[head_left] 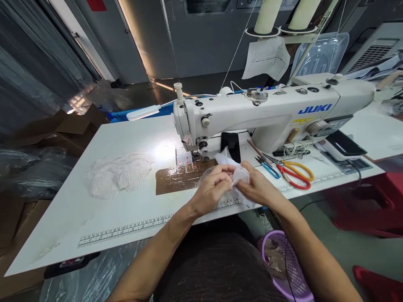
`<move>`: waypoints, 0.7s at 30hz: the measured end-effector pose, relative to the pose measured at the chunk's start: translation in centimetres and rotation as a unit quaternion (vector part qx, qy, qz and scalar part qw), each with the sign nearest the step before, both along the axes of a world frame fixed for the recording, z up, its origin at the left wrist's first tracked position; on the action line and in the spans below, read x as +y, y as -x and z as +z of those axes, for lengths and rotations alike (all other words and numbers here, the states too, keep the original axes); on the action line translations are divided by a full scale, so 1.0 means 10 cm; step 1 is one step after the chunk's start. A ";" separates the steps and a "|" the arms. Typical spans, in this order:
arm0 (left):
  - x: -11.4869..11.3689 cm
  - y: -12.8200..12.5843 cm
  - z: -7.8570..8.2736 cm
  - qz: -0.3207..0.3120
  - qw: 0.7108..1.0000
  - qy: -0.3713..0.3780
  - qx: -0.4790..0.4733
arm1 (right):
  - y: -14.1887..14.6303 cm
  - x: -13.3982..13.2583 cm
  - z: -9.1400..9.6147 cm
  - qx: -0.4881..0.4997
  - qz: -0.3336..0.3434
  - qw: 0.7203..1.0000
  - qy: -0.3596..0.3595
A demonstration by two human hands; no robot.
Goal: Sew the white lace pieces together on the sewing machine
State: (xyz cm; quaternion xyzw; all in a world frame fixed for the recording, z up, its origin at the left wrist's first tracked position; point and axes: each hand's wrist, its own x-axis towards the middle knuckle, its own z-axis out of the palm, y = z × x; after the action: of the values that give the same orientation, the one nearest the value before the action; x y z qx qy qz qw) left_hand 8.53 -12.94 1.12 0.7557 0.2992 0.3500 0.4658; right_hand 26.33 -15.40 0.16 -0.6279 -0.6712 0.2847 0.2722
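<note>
Both my hands meet over the front edge of the white sewing table [94, 201], pinching a small piece of thin white fabric [241, 174]. My left hand [211, 187] grips its left part with curled fingers. My right hand [256, 186] holds its right part, with the cloth bunched up above the fingers. The white sewing machine [267, 113] stands just behind, its needle area [197, 155] a little left of my hands. A shiny brown taped patch [179, 178] lies on the table under the needle.
A pile of white lace pieces [118, 174] lies on the table's left. Red and yellow-handled scissors [296, 174] and blue snips [267, 165] lie to the right. A purple basket [283, 264] sits by my right knee. Cardboard boxes [69, 130] stand at the far left.
</note>
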 end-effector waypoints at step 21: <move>0.00 0.06 -0.03 0.134 0.981 -0.141 -0.015 | 0.04 -0.07 0.04 0.167 0.077 0.983 0.022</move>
State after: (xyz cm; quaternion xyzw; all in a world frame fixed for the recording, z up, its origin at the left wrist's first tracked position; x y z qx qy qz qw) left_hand 7.95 -12.99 0.79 0.7612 0.3386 0.4594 0.3081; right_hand 25.90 -16.05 0.55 -0.5239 -0.6563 0.4205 0.3437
